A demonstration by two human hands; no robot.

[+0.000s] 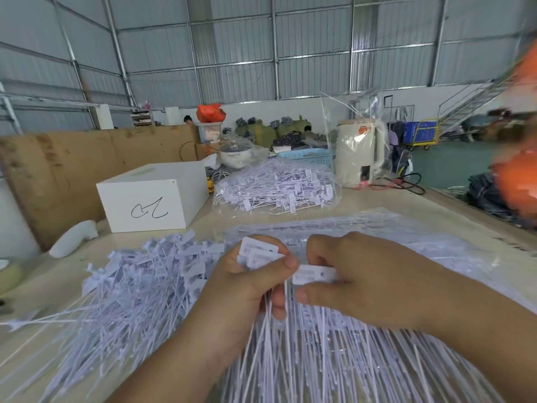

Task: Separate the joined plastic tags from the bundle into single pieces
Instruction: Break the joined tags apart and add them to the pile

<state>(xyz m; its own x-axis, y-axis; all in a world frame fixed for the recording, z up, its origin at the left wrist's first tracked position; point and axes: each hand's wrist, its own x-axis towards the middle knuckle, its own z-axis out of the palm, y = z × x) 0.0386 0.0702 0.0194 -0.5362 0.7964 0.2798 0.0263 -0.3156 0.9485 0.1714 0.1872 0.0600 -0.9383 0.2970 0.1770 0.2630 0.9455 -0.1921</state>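
The step in hand looks like snapping one tag off the joined strip. The left hand (250, 283) grips a small bundle of tags (258, 253), fingers curled round the stems just above the near part of the desk (377, 199). The right hand (360, 274) pinches a single tag head (312, 275) right beside that bundle. A loose pile of tags (139, 280) lies to the left, probably those already parted. Next, the right hand likely needs a short twist or pull away while the left holds firm.
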